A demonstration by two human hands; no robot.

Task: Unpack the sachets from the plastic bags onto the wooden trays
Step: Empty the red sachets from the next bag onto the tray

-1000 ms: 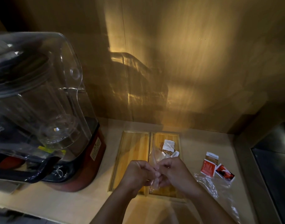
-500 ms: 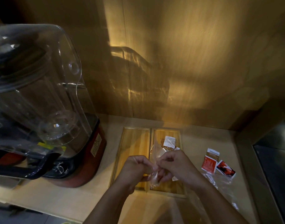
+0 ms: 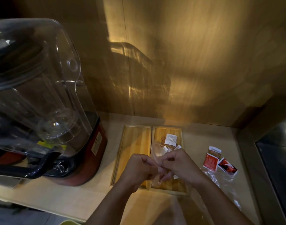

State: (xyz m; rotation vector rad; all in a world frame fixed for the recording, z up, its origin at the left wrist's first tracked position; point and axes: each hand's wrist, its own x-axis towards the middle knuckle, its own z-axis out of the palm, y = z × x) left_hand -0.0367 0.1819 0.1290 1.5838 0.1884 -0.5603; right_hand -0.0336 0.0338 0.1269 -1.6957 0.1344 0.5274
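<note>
Largest first: clear-hooded blender on a red base, far left on the pale countertop, well apart from the work. Right of it, two wooden trays side by side and touching, long axes running near to far: left tray bare, right tray carrying a few white and brown sachets at its far half. Further right, on the counter, a crumpled empty plastic bag with three loose sachets just beyond it, red, brown and white, lying flat. Dark steel surface at the far right edge.

Over the seam between the trays, a small clear plastic bag, long axis roughly upright, mouth toward the near side and pinched between both hands. Left hand curled closed on the bag's edge; right hand likewise closed on it, fingertips meeting the left's. Bag contents blurred, hard to tell. Hands and bag covering the near half of the right tray.
</note>
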